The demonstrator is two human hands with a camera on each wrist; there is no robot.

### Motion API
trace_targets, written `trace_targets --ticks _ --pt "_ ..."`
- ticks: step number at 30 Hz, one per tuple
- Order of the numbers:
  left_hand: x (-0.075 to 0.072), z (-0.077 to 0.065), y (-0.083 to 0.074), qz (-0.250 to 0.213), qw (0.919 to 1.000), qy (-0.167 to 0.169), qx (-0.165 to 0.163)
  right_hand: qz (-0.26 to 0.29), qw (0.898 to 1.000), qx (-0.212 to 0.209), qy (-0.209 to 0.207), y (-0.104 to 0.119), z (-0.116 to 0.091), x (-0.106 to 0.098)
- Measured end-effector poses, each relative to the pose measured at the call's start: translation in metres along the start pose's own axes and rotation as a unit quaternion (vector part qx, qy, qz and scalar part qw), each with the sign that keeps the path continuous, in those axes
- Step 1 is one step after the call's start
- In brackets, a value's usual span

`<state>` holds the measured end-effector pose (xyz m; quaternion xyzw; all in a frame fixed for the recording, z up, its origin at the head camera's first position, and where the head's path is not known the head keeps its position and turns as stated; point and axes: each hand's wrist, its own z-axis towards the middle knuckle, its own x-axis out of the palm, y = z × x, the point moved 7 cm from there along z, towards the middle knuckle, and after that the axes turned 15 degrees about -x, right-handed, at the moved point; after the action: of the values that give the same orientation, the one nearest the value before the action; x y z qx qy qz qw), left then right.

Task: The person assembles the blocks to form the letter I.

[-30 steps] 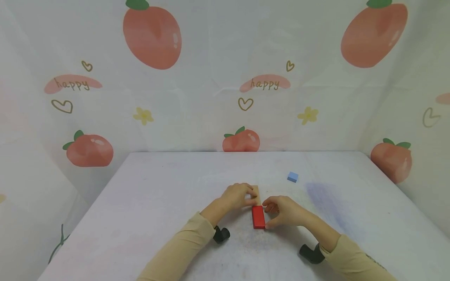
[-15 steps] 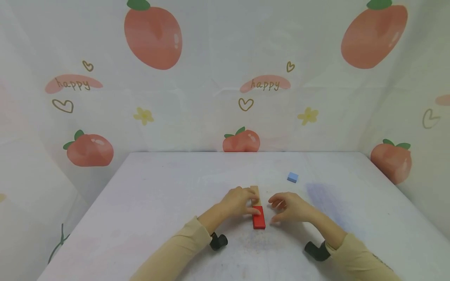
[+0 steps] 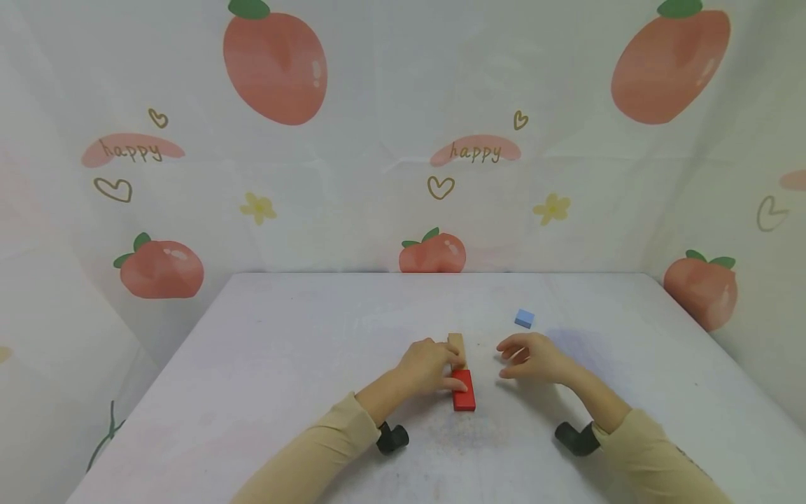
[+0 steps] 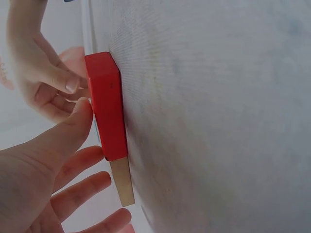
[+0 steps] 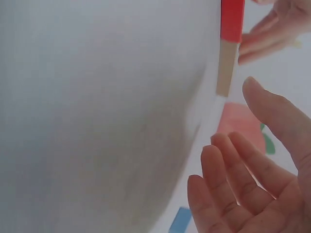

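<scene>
Fingers (image 4: 82, 192) of the left hand (image 3: 425, 365): spread, gripping nothing, with thumb on the red block (image 3: 464, 402), near the wooden block (image 3: 456, 341) at its far end. Right of the red block: relaxed, empty right hand (image 3: 538, 358); farther off, the blue block (image 3: 525, 318). Could skew the pair through a dragging thumb. Right hand farther away than a second ago.

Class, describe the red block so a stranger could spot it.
On the pale table, by the left hand, the red block lies in line with, and nearer than, the wooden block. Its solid red sets it apart from that and the blue block.
</scene>
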<state>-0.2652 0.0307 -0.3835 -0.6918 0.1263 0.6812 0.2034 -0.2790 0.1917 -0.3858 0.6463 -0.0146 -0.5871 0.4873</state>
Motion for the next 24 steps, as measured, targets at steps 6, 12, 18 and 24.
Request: trace_targets --ticks 6,12,18,24 --pt "0.000 0.000 -0.001 -0.005 1.0000 0.001 -0.001 -0.010 0.999 0.031 -0.016 -0.014 -0.003 -0.011" --pt "0.001 0.000 0.000 -0.023 0.9995 0.014 -0.017 -0.009 0.998 0.051 -0.037 -0.024 -0.006 -0.023" --pt "0.002 0.001 0.001 -0.035 0.9986 0.027 -0.030 -0.011 0.996 0.066 -0.059 -0.032 -0.009 -0.036" --pt "0.002 0.002 0.002 -0.046 0.9974 0.037 -0.042 -0.018 0.990 0.111 -0.085 -0.046 -0.012 -0.047"
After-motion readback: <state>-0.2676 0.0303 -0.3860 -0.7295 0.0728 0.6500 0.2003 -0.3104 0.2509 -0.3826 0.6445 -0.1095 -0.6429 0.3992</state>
